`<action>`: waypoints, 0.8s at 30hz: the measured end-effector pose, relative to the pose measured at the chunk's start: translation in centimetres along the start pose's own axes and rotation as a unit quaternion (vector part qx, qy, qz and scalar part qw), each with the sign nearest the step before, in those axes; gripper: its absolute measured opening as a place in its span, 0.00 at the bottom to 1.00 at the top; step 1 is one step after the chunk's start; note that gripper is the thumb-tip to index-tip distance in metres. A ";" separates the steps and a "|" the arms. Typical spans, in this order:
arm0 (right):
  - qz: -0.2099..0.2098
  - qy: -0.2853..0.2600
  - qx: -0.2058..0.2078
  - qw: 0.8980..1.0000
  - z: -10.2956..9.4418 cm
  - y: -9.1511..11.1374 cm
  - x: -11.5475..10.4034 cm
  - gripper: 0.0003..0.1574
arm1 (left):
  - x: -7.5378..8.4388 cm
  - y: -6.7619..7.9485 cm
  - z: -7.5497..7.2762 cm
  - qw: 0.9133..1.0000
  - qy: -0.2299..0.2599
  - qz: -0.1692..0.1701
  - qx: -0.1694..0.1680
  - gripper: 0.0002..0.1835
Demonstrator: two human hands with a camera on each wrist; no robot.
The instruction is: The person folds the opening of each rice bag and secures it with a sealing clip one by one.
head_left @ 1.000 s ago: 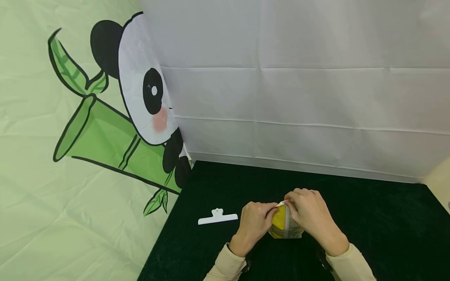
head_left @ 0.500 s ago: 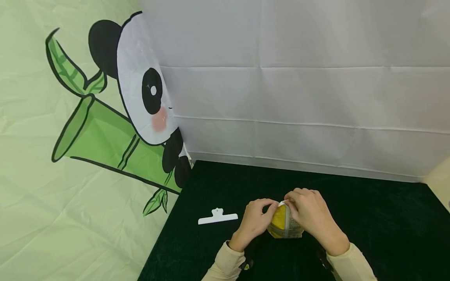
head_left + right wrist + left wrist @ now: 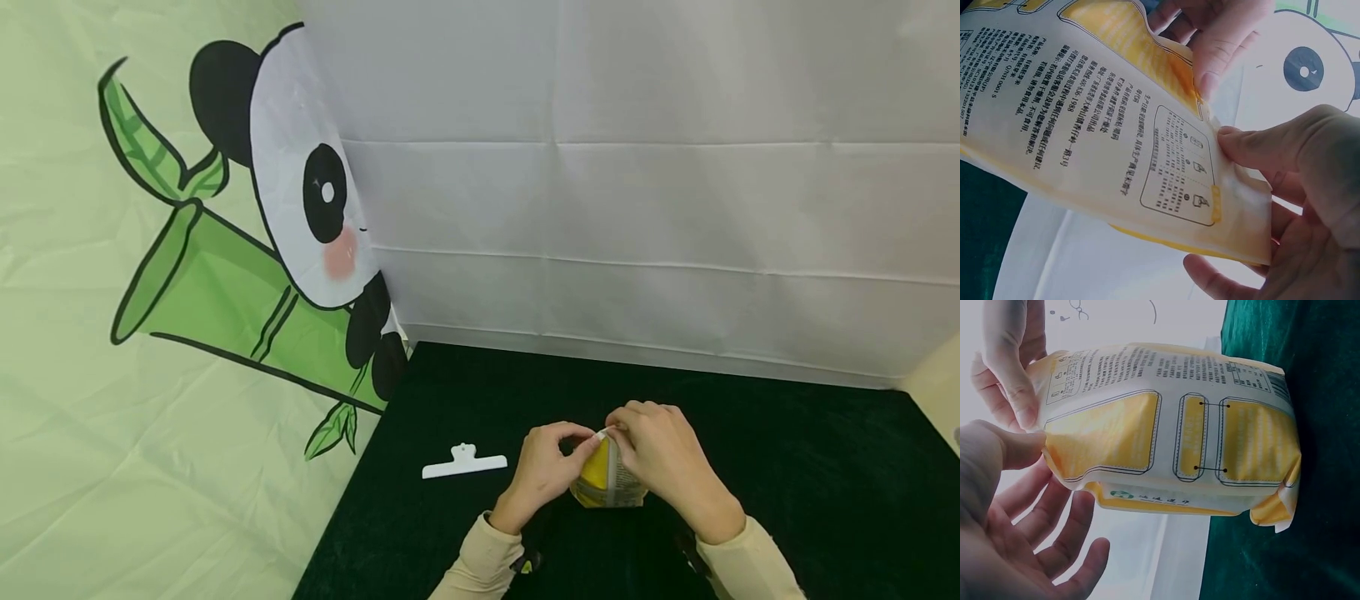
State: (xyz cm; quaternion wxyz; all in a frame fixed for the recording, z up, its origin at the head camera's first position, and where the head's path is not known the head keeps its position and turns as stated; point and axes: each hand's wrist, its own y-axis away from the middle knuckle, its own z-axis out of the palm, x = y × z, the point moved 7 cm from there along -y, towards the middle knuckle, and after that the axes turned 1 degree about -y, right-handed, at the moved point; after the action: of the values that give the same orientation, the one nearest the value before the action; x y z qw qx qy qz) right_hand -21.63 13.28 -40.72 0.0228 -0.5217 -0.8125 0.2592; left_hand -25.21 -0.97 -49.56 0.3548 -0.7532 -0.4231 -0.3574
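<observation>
A yellow and white printed food bag (image 3: 606, 487) stands upright on the dark green cloth, its top edge between both hands. My left hand (image 3: 542, 471) pinches the top at its left corner between thumb and index finger; in the left wrist view its other fingers (image 3: 1063, 540) spread loosely below. On the opposite side, my right hand (image 3: 663, 457) grips the top edge, thumb on the near printed face and fingers partly hidden behind it. The bag (image 3: 1085, 112) fills much of the right wrist view, its top flattened towards the right thumb. A white sealing clip (image 3: 464, 462) lies left of the left hand.
The dark green cloth (image 3: 810, 475) covers the table, with its left edge running diagonally past the clip. Behind it hangs a creased white backdrop (image 3: 675, 208). A pale green sheet with a panda print (image 3: 300, 192) hangs on the left.
My left hand has shifted slightly right along the bag's top edge, its fingers closer to the right hand's. The right hand and the clip stay in place.
</observation>
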 end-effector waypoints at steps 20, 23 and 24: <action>0.024 -0.023 -0.014 0.999 0.1 0.1 -0.1 0.03 | -0.3 0.0 0.2 0.999 -0.011 0.008 0.031 0.13; 0.021 -0.020 -0.012 1.000 0.1 0.1 -0.1 0.03 | -0.3 0.0 0.2 0.999 -0.010 0.007 0.030 0.13; 0.020 -0.020 -0.011 1.000 0.1 0.1 -0.2 0.03 | -0.3 0.0 0.3 0.999 -0.012 0.006 0.029 0.13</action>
State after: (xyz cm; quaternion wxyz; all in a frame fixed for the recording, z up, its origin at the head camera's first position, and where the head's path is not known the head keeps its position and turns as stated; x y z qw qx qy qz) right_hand -21.47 13.16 -40.82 -0.0041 -0.5324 -0.8053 0.2609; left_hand -25.25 -0.83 -49.92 0.3734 -0.7492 -0.4331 -0.3342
